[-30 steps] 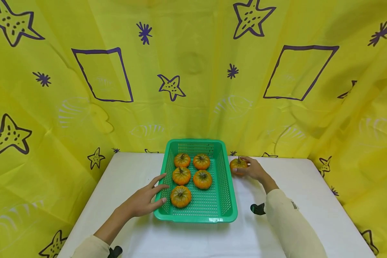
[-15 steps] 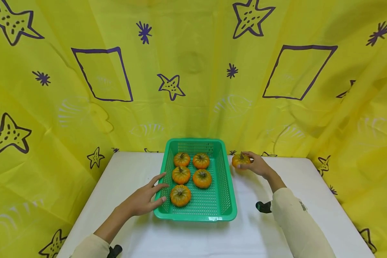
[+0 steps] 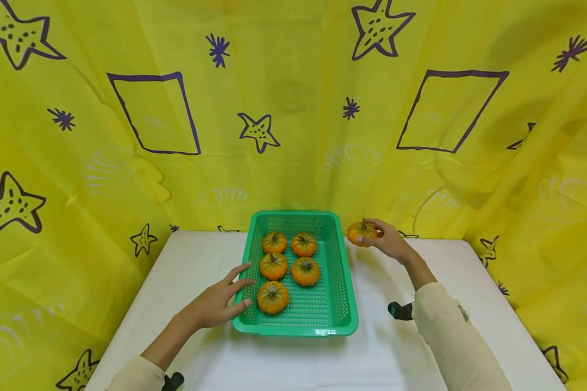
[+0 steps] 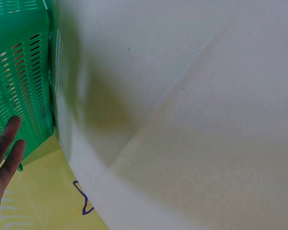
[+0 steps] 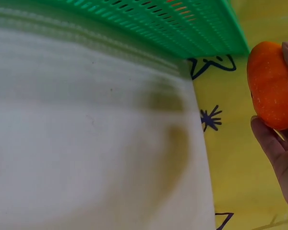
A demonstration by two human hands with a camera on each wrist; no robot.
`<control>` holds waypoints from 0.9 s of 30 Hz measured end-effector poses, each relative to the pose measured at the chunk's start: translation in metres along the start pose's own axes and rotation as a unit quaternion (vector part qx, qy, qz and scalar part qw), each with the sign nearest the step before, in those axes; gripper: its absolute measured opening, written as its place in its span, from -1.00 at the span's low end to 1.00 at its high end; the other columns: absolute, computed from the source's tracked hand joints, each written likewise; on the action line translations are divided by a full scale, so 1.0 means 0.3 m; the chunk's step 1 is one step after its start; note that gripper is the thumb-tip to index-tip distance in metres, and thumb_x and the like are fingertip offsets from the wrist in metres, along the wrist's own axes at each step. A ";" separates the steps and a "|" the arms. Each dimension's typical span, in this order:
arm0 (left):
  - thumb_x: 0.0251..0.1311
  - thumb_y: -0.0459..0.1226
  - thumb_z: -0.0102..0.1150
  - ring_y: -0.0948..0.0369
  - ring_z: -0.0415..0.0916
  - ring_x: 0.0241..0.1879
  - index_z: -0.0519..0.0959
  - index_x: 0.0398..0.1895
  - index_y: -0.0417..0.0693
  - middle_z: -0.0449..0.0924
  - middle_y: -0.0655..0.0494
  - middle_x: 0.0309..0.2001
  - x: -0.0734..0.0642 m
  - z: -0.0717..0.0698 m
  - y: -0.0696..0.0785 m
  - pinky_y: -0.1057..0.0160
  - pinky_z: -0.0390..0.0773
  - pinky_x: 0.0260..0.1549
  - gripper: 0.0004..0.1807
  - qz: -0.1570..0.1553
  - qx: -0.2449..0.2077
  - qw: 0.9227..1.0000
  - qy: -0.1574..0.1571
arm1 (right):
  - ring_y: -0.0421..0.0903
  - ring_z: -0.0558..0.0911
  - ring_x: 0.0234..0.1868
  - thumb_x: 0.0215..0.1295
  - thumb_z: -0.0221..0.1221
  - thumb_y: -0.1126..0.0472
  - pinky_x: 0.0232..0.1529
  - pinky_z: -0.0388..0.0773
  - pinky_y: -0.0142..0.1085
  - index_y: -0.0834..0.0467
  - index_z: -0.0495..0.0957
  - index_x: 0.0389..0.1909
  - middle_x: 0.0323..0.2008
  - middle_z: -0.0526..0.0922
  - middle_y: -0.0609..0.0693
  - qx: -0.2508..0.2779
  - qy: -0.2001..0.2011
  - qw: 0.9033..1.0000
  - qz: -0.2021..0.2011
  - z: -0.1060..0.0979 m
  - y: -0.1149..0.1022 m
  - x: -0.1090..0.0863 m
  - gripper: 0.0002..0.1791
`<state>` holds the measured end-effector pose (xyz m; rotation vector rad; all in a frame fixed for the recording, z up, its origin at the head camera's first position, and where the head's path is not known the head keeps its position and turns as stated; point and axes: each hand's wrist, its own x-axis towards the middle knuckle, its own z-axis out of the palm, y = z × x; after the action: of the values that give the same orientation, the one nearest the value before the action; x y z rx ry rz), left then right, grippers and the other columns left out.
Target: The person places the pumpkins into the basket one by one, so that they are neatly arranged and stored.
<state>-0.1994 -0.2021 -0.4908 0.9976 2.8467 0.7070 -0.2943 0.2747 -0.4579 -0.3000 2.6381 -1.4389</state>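
Note:
My right hand (image 3: 391, 240) grips a small orange pumpkin (image 3: 361, 232) from its right side, beside the far right corner of the green basket (image 3: 352, 304). In the right wrist view this pumpkin (image 5: 272, 86) is off the table, between thumb and fingers. Several like pumpkins sit stem up in the basket, such as the near-left pumpkin (image 3: 273, 297) and the right-hand pumpkin (image 3: 305, 271). At the basket's left rim my left hand (image 3: 219, 302) has its fingers spread and nearly straight over the edge. The left wrist view shows two of its fingers (image 4: 13, 155) by the slotted wall.
A white-covered table (image 3: 303, 364) lies under the basket. Yellow curtain (image 3: 293, 179) with drawn stars hangs close behind it and on both sides. Black straps with dark devices (image 3: 401, 311) show at both wrists.
My right hand has lifted the pumpkin off the table, first shifting slightly right and away, then up and back a little left. My left hand and the basket have stayed put.

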 end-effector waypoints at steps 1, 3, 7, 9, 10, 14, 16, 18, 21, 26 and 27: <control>0.45 0.11 0.00 -0.11 0.61 0.12 0.43 0.38 0.08 -0.04 0.06 0.61 0.000 0.000 0.000 -0.15 0.60 -0.03 -0.44 0.000 0.000 1.000 0.000 | 0.35 0.46 0.25 0.38 0.25 0.09 0.15 0.53 0.13 0.26 0.17 0.51 0.39 0.30 0.36 0.003 -0.001 1.000 -0.002 -0.002 -0.006 0.001 -0.21; 0.45 0.11 0.00 -0.11 0.61 0.12 0.43 0.38 0.08 -0.04 0.06 0.61 0.000 0.000 0.001 -0.15 0.60 -0.03 -0.44 -0.001 -0.003 1.000 -0.001 | 0.35 0.45 0.25 0.38 0.26 0.11 0.14 0.53 0.11 0.26 0.17 0.51 0.39 0.30 0.37 0.005 -0.004 1.000 -0.009 -0.007 -0.017 0.004 -0.21; 0.44 0.10 0.02 -0.12 0.59 0.15 0.44 0.37 0.07 -0.04 0.06 0.61 0.000 0.000 0.005 -0.17 0.59 -0.02 -0.45 -0.003 -0.007 1.000 -0.002 | 0.33 0.44 0.26 0.35 0.29 0.14 0.09 0.56 -0.04 0.26 0.18 0.51 0.36 0.33 0.37 0.005 -0.013 1.000 -0.023 -0.011 -0.043 0.007 -0.21; 0.44 0.09 0.02 -0.12 0.59 0.15 0.44 0.37 0.06 -0.03 0.06 0.61 -0.001 0.001 0.005 -0.17 0.60 -0.02 -0.45 -0.002 -0.006 1.000 -0.001 | 0.32 0.43 0.26 0.34 0.29 0.15 0.06 0.56 -0.12 0.27 0.18 0.51 0.35 0.33 0.37 0.003 -0.014 0.999 -0.031 -0.011 -0.056 0.010 -0.20; 0.45 0.08 0.03 -0.12 0.58 0.16 0.44 0.37 0.06 -0.03 0.06 0.61 -0.001 0.002 0.006 -0.16 0.59 -0.01 -0.45 -0.002 -0.006 1.000 0.000 | 0.32 0.43 0.26 0.34 0.29 0.15 0.05 0.55 -0.16 0.27 0.18 0.50 0.35 0.33 0.36 0.004 -0.015 0.999 -0.034 -0.011 -0.062 0.011 -0.20; 0.45 0.08 0.03 -0.11 0.59 0.15 0.44 0.37 0.06 -0.03 0.06 0.61 -0.002 0.002 0.005 -0.15 0.60 -0.02 -0.46 0.000 -0.005 1.000 0.002 | 0.30 0.44 0.26 0.33 0.30 0.17 0.05 0.55 -0.20 0.26 0.21 0.49 0.35 0.35 0.34 0.008 -0.017 0.999 -0.042 -0.008 -0.085 0.018 -0.22; 0.45 0.09 0.02 -0.10 0.59 0.15 0.44 0.37 0.06 -0.03 0.06 0.60 -0.002 0.001 0.004 -0.15 0.60 -0.02 -0.45 -0.001 -0.004 1.000 0.002 | 0.30 0.45 0.26 0.33 0.30 0.17 0.07 0.55 -0.18 0.26 0.22 0.49 0.34 0.37 0.33 0.011 -0.019 0.999 -0.045 -0.005 -0.096 0.023 -0.23; 0.44 0.10 0.01 -0.10 0.60 0.13 0.44 0.37 0.07 -0.02 0.07 0.60 -0.001 0.000 0.003 -0.15 0.60 -0.03 -0.45 -0.002 -0.002 1.000 0.002 | 0.30 0.45 0.26 0.32 0.30 0.19 0.08 0.54 -0.14 0.26 0.23 0.48 0.32 0.39 0.33 0.015 -0.021 0.999 -0.047 -0.001 -0.104 0.028 -0.24; 0.45 0.11 0.01 -0.10 0.60 0.14 0.44 0.37 0.07 -0.02 0.07 0.60 0.000 -0.001 0.002 -0.14 0.60 -0.02 -0.45 -0.002 -0.001 1.000 0.002 | 0.31 0.44 0.27 0.31 0.30 0.21 0.12 0.53 -0.07 0.26 0.23 0.48 0.32 0.39 0.34 0.021 -0.026 0.998 -0.048 0.008 -0.112 0.037 -0.23; 0.45 0.10 0.01 -0.10 0.60 0.14 0.44 0.37 0.08 -0.03 0.07 0.61 0.001 0.000 0.002 -0.15 0.60 -0.02 -0.45 -0.001 -0.001 1.000 0.002 | 0.32 0.41 0.30 0.29 0.33 0.19 0.18 0.49 0.04 0.21 0.25 0.47 0.34 0.37 0.31 0.017 -0.030 0.998 -0.053 0.026 -0.124 0.048 -0.23; 0.45 0.10 0.02 -0.10 0.60 0.14 0.44 0.37 0.08 -0.03 0.07 0.61 0.001 0.000 0.002 -0.14 0.60 -0.03 -0.46 -0.001 -0.001 1.000 0.002 | 0.31 0.41 0.30 0.28 0.33 0.17 0.17 0.49 0.04 0.21 0.26 0.46 0.34 0.37 0.30 0.014 -0.030 0.998 -0.056 0.030 -0.126 0.051 -0.23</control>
<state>-0.1992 -0.2013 -0.4906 0.9930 2.8501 0.7110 -0.3030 0.2439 -0.4311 -0.4881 2.5879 -1.4737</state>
